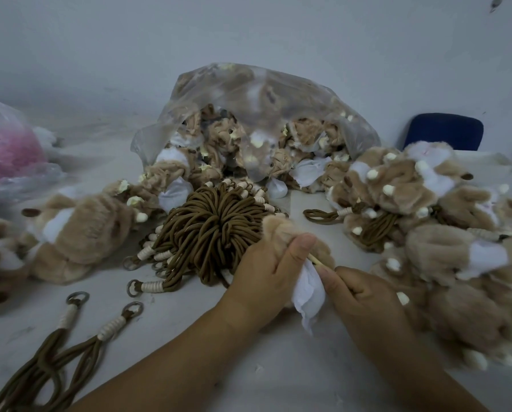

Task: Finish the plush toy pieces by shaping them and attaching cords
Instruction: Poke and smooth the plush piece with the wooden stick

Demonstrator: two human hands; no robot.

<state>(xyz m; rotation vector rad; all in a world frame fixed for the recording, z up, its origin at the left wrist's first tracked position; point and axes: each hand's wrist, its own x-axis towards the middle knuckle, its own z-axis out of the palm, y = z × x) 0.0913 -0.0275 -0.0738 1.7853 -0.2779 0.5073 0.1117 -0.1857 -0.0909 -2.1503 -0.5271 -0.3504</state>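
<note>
My left hand (266,275) grips a tan plush piece (278,230) whose white fabric lining (308,292) hangs out below my thumb. My right hand (364,295) pinches a thin pale stick (315,260) whose tip goes into the piece just under my left thumb. A big bundle of brown cords (210,230) with cream wrapped ends and metal rings lies just behind my left hand. Two more brown cords (70,337) lie at the front left of the table.
A clear plastic bag (257,93) full of unturned plush pieces stands at the back centre. Tan plush pieces are heaped at the right (427,221) and at the left (79,230). A bag with pink stuffing (5,150) sits far left. A blue chair back (445,130) shows behind the table.
</note>
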